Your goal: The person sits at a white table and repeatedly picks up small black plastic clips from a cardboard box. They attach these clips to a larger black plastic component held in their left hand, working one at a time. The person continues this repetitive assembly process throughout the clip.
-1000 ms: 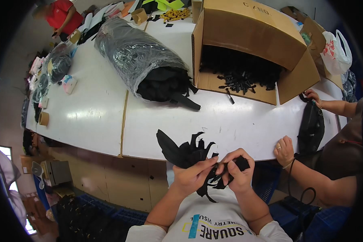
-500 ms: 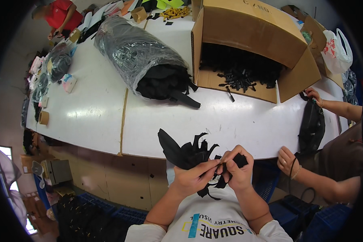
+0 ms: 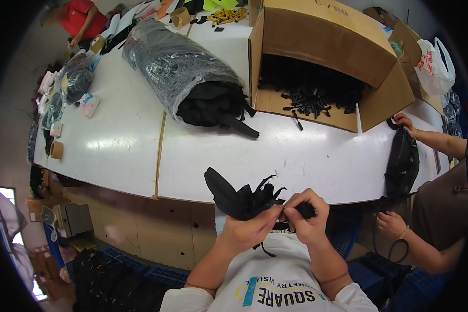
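In front of my chest, just off the table's near edge, my left hand (image 3: 248, 229) is closed round a bundle of black fabric strips (image 3: 229, 198). Their wide ends fan out to the upper left, and thin curled ends stick up beside the thumb. My right hand (image 3: 309, 221) meets the left one fingertip to fingertip, pinching a black fabric strip (image 3: 307, 210) that shows behind its fingers. One thin black end dangles below the two hands. Exactly where the fingertips meet is hidden.
On the white table (image 3: 213, 166) lie a plastic-wrapped roll of black strips (image 3: 177, 67) and an open cardboard box (image 3: 322, 67) holding small black pieces. At right, a co-worker's hand (image 3: 404, 124) holds a black bag (image 3: 402, 161). A tape roll (image 3: 56, 151) sits far left.
My hands stay close together while the strips between them shift; fewer loose ends hang underneath now. The co-worker's nearer hand has dropped from the table edge to below it.
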A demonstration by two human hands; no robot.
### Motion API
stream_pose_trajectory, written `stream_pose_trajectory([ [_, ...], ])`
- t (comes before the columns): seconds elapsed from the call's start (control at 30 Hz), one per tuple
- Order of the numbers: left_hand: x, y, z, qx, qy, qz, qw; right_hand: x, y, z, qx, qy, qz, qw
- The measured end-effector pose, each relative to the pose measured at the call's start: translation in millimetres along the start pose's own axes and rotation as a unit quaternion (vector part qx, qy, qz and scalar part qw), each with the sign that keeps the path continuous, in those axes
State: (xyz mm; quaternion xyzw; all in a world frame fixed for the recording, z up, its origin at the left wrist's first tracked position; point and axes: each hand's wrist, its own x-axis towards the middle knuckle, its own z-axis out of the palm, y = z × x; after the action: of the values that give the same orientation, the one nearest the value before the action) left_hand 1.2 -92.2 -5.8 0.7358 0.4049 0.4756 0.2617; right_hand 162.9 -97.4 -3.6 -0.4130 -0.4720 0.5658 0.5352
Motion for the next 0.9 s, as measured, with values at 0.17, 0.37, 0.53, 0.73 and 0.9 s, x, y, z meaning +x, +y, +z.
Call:
stream_pose_trajectory([
  [0.17, 2.4, -0.7, -1.2, 0.008, -0.012, 0.000, 1.000, 3.3, -8.9, -2.3, -0.087, -0.022, -0.011, 0.996],
  [0.37, 1.2, -1.7, 1.5, -0.006, -0.008, 0.001, 1.000, 4.2, -11.4, -5.9, -0.113, -0.038, -0.001, 0.993],
  [0.53, 0.2, -2.3, 7.4, -0.044, 0.017, -0.009, 0.999, 0.6, -9.6, -2.9, -0.013, -0.005, 0.023, 1.000],
  [0.73, -1.1, 2.8, 5.5, -0.055, 0.003, -0.037, 0.998, 3.0, -10.1, -5.7, -0.058, -0.029, 0.010, 0.998],
  [0.9, -2.7, -1.3, 6.4, -0.054, 0.025, -0.004, 0.998, 2.2, -9.6, -8.2, -0.065, -0.049, 0.016, 0.997],
])
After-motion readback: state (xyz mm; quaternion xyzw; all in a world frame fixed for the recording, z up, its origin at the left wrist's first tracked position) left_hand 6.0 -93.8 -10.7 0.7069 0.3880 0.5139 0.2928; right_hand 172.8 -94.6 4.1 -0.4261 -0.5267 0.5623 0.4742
